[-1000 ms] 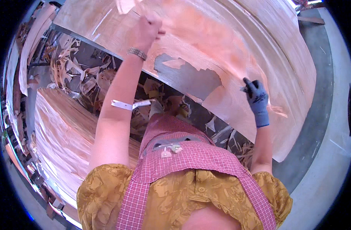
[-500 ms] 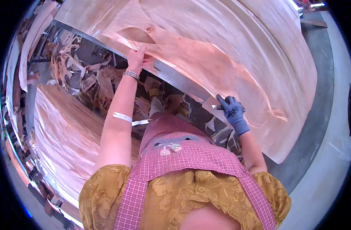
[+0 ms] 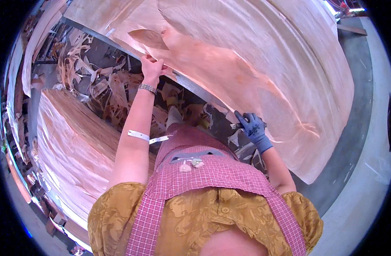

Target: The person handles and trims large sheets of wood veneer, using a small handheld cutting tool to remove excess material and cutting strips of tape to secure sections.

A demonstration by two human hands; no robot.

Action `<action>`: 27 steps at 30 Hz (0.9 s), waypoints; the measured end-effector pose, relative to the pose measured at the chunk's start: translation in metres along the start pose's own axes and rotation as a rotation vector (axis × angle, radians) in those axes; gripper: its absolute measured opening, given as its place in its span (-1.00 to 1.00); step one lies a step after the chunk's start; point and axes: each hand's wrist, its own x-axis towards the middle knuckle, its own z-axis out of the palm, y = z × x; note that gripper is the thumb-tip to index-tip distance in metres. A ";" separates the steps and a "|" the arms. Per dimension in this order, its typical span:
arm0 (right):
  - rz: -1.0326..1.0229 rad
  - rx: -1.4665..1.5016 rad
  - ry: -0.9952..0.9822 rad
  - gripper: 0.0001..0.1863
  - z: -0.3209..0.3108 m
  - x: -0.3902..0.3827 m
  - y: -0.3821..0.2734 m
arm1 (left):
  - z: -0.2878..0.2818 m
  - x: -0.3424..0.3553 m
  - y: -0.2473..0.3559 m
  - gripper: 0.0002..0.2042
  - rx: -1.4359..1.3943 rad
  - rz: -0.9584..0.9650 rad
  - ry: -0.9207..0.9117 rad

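A large stack of thin wood veneer sheets (image 3: 263, 47) spreads across the far side, its top sheet wavy and split near the edge. My bare left hand (image 3: 153, 70) pinches the near edge of a loose, reddish veneer sheet (image 3: 204, 64). Beside that hand, a pointed flap (image 3: 148, 38) of veneer stands raised. In a blue-grey glove, my right hand (image 3: 253, 129) is closed around a utility knife (image 3: 236, 126), whose tip points left. The knife is at the near edge of the stack; whether its blade touches the veneer I cannot tell.
A straight metal edge (image 3: 197, 88) runs along the stack's near side. Torn veneer scraps (image 3: 114, 89) litter the floor between it and my legs. At the left lies another veneer pile (image 3: 71, 141). Grey floor (image 3: 353, 98) shows at the right.
My right hand has moved slightly left and nearer with the knife, leaving the sheet's edge. My left hand has shifted slightly, and the veneer flap beside it has lifted and changed shape.
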 end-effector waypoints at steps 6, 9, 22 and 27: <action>-0.056 -0.027 0.005 -0.32 0.013 -0.003 -0.006 | -0.001 -0.011 -0.002 -0.27 0.192 0.043 0.067; -0.035 -0.029 -0.003 -0.33 0.011 0.001 -0.015 | 0.006 -0.029 0.001 -0.20 0.263 0.037 0.025; -0.012 -0.059 0.013 -0.29 0.017 -0.003 -0.020 | -0.003 -0.013 -0.048 -0.30 0.446 0.485 0.132; -0.015 0.026 0.037 -0.27 0.024 -0.006 -0.017 | 0.001 -0.016 -0.046 -0.30 0.447 0.444 0.163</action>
